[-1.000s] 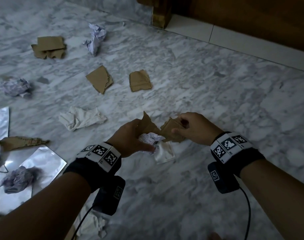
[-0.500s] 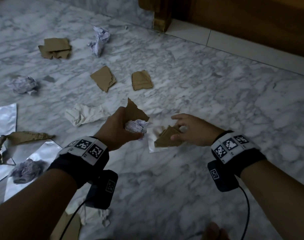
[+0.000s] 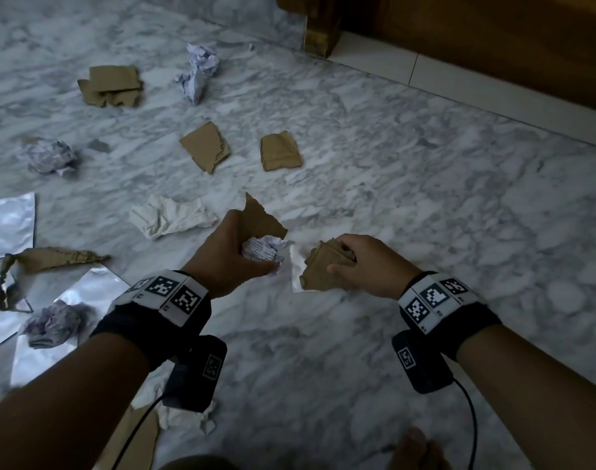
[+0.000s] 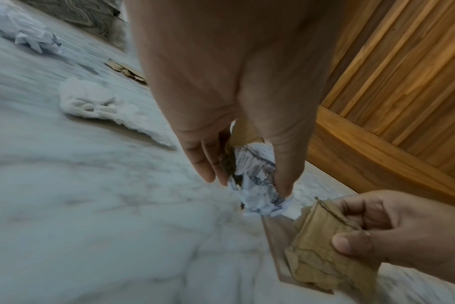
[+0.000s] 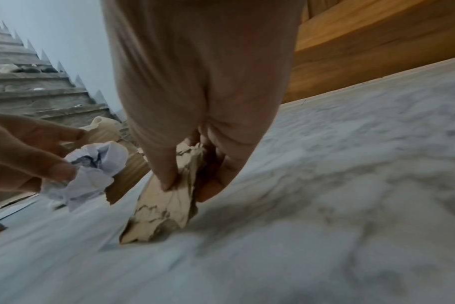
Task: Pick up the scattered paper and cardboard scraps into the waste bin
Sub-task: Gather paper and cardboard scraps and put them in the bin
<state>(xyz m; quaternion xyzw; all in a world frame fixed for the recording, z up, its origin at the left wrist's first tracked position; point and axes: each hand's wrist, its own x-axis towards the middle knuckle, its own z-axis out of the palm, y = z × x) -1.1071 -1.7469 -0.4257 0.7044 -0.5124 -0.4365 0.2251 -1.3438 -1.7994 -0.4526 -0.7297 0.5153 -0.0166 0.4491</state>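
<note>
Holding scraps in both hands above a littered marble floor point(image 3: 408, 171).

The left hand point(image 3: 222, 256) grips a crumpled printed paper ball point(image 3: 262, 251) together with a torn cardboard piece point(image 3: 261, 218) standing up behind it; thumb and fingers curl round both. Just beside it, the right hand point(image 3: 367, 266) pinches a creased cardboard scrap point(image 3: 323, 269) between thumb and fingers, over a white paper sheet point(image 3: 295, 266) lying on the floor. Farther off lie two flat cardboard pieces point(image 3: 205, 150) point(image 3: 280, 152), a folded cardboard stack point(image 3: 111, 84), crumpled paper balls point(image 3: 198, 71) point(image 3: 50, 157) and a white tissue wad point(image 3: 169, 218). No waste bin shows in any view.
</note>
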